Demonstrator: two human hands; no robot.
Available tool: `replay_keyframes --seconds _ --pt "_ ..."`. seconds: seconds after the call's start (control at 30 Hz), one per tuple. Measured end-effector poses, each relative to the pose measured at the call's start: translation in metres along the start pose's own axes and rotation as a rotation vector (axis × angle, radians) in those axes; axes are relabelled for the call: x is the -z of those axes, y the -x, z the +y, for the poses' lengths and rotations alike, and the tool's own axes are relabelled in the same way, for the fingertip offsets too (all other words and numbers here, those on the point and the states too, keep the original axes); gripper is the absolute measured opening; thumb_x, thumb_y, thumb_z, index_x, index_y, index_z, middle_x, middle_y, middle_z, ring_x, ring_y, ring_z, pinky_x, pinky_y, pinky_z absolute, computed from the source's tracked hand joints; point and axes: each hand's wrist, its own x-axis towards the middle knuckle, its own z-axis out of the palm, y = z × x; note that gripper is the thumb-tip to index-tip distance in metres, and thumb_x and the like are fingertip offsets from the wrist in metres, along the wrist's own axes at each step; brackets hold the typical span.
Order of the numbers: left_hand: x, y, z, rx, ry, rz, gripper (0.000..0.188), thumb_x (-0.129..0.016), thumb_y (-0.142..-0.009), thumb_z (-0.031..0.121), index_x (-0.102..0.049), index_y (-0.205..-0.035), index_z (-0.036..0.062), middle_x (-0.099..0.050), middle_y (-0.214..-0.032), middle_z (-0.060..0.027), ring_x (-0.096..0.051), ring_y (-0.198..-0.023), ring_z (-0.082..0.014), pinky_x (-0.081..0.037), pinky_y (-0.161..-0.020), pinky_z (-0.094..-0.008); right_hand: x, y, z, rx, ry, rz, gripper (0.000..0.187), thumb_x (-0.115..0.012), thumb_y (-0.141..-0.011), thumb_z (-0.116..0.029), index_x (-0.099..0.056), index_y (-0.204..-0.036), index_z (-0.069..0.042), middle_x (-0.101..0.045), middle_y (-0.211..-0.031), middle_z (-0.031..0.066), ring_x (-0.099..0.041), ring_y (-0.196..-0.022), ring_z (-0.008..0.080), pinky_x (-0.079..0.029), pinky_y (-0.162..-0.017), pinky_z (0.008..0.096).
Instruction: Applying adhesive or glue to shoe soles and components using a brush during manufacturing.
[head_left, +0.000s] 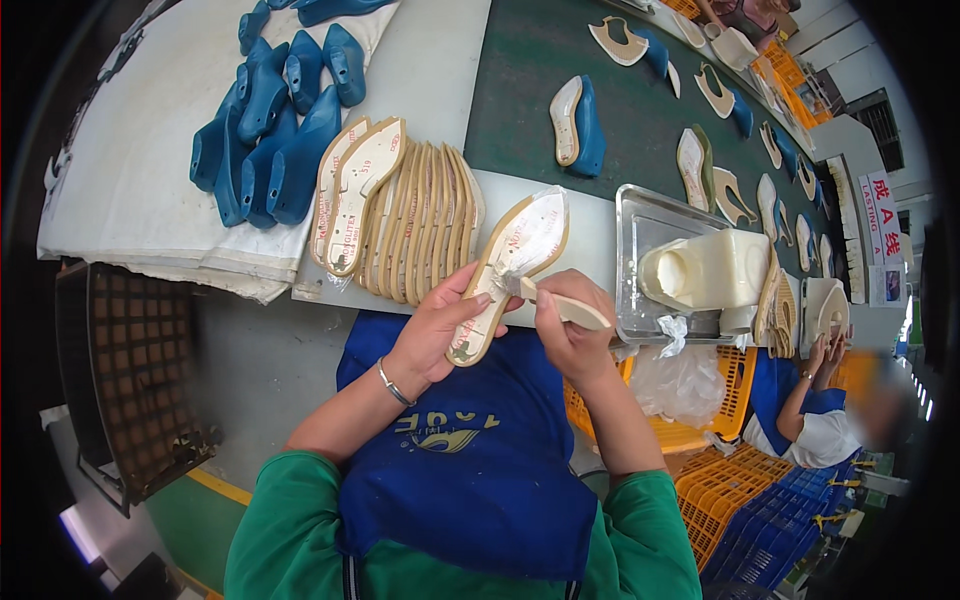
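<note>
My left hand point(437, 325) is closed around the heel end of a pale insole point(532, 222) with a tan rim, tilted over the table edge. A brush point(575, 308) with a light, flat handle is gripped in my right hand point(575, 330). Its bristle end touches the middle of the insole, where a white wet-looking smear shows. Just beyond my left hand, several matching insoles point(415, 225) stand stacked in a leaning row. To the right of my right hand, a cut-open white plastic jug point(715, 270) lies in a metal tray point(628, 240), with creamy white stuff at its mouth.
Blue shoe lasts point(300, 140) are heaped on a white cloth point(130, 150) at the left. A green conveyor belt point(520, 110) carries lasts and cut pieces across the far side. An orange crate point(740, 385) holds plastic bags below the tray. Another person's hands point(825, 352) work farther right.
</note>
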Motion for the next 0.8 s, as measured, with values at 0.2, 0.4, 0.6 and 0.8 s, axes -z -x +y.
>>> replay_keyframes --seconds 0.2,0.4,0.6,0.8 --pt "-0.004 0.001 0.005 -0.018 0.009 0.017 0.054 -0.048 -0.097 0.002 -0.031 -0.148 0.0022 -0.053 -0.136 -0.0163 -0.059 -0.119 -0.0271 -0.06 -0.082 -0.0311 0.016 -0.012 0.023 -0.084 0.16 0.174 0.005 -0.065 -0.08 -0.001 -0.062 -0.083 0.0 -0.063 -0.074 0.013 -0.061 -0.06 0.0263 -0.047 -0.055 0.0349" --pt "-0.005 0.0 0.002 -0.023 -0.007 0.037 0.053 -0.05 -0.097 0.002 -0.032 -0.148 0.0018 -0.054 -0.136 -0.0157 -0.06 -0.119 -0.0257 -0.059 -0.082 -0.0306 0.003 0.0 0.006 0.024 0.02 -0.002 0.006 -0.066 -0.079 -0.001 -0.062 -0.084 -0.001 -0.063 -0.074 0.0119 -0.061 -0.06 0.0242 -0.047 -0.056 0.0321" --pt "-0.018 0.006 0.003 -0.044 -0.217 0.089 0.053 -0.049 -0.097 0.002 -0.033 -0.148 0.0011 -0.055 -0.134 -0.0132 -0.06 -0.118 -0.0221 -0.057 -0.081 -0.028 0.007 -0.027 0.022 -0.308 -0.012 0.194 0.009 -0.058 -0.094 -0.005 -0.061 -0.092 0.003 -0.063 -0.081 0.0094 -0.064 -0.07 0.0149 -0.05 -0.065 0.0256" --pt "-0.014 0.003 -0.003 -0.115 -0.346 0.107 0.052 -0.049 -0.097 0.002 -0.034 -0.148 0.0021 -0.058 -0.129 -0.0094 -0.06 -0.114 -0.0147 -0.052 -0.083 -0.0251 -0.004 -0.008 -0.011 -0.114 0.022 0.07 0.007 -0.067 -0.087 -0.005 -0.062 -0.086 0.0 -0.065 -0.076 0.0102 -0.064 -0.065 0.0197 -0.049 -0.059 0.0291"
